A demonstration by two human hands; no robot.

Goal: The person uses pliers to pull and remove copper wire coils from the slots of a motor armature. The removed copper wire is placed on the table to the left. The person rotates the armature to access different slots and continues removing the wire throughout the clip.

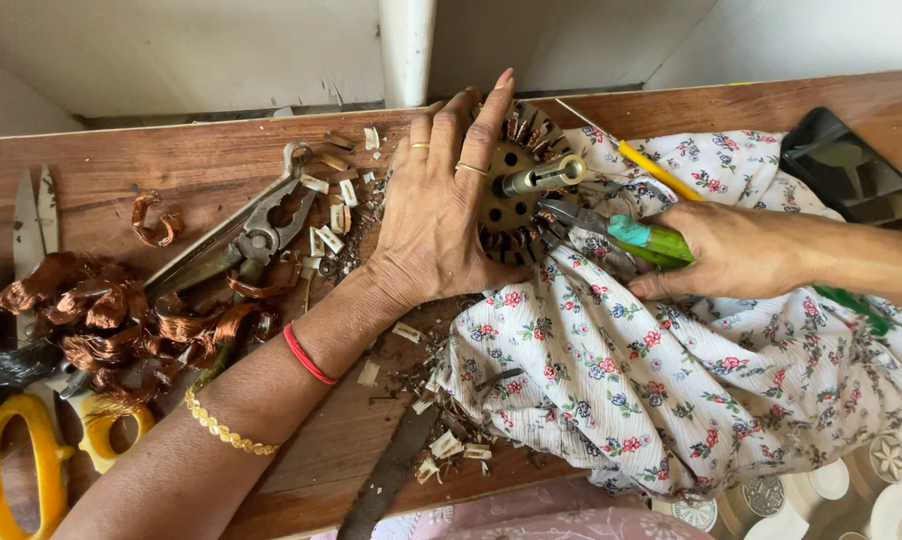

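Observation:
My left hand (441, 205) lies flat over a round metal motor core (519, 185) with a steel shaft sticking up and bits of copper winding in its slots. It presses the core onto the wooden board (171, 165). My right hand (736, 250) grips green-handled pliers (631, 232), whose jaws bite at the core's lower right edge. A white floral cloth (671, 370) lies under the core and my right forearm.
A heap of pulled copper wire (121, 315) lies at the left with yellow-handled scissors (31, 440). Steel pliers (256, 235), white insulation scraps (331, 215) and a saw blade (391, 470) lie on the board. A yellow pencil (656, 170) and a dark phone (856, 175) sit at the right.

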